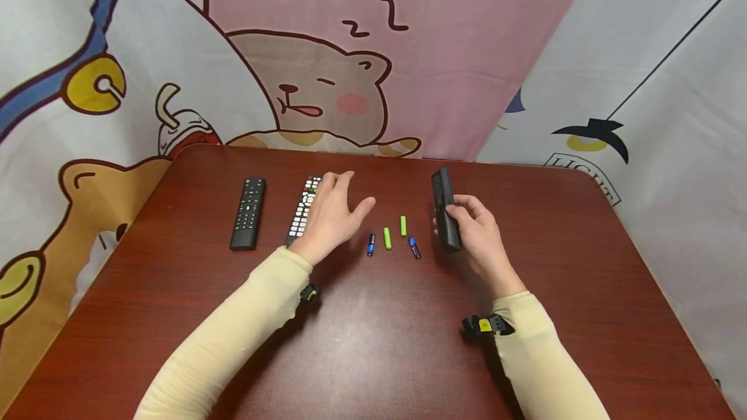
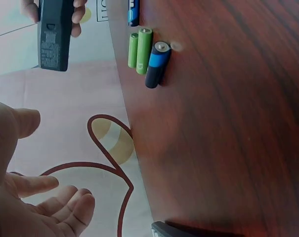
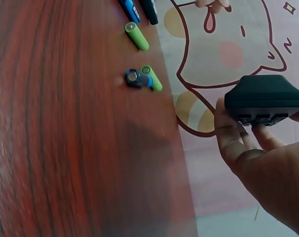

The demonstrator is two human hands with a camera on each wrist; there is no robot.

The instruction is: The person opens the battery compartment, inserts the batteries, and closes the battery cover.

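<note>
My right hand (image 1: 481, 238) holds a black remote control (image 1: 447, 212) above the table, tilted on its side with the thumb on the near face. In the left wrist view the labelled back of this remote (image 2: 55, 42) shows; its buttons face the fingers in the right wrist view. My left hand (image 1: 331, 218) hovers with fingers extended and thumb spread, holding nothing. It partly covers a remote with white buttons (image 1: 299, 216) lying on the table. Between the hands lie two green batteries (image 1: 388, 238) and two dark blue batteries (image 1: 371, 245), loose on the wood.
Another black remote (image 1: 248, 214) lies at the left of the reddish-brown table (image 1: 350, 342). A printed cloth (image 1: 455, 50) with cartoon figures hangs right behind the table's far edge. Each wrist wears a black strap with a small device (image 1: 486, 325).
</note>
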